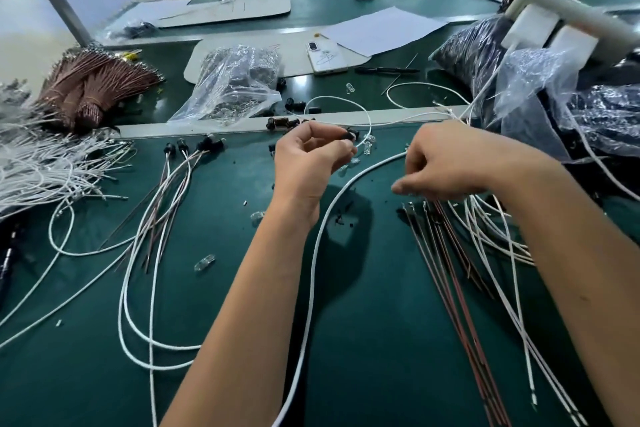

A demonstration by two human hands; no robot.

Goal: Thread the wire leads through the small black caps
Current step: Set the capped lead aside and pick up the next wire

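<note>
Your left hand pinches a light, rigid black cap; your right hand grips limp wire leads. Hold near the tips.

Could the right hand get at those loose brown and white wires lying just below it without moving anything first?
Probably yes. The right hand hovers just above the near ends of the loose brown and white wires, which lie fanned on the green mat with nothing on top of them.
</note>
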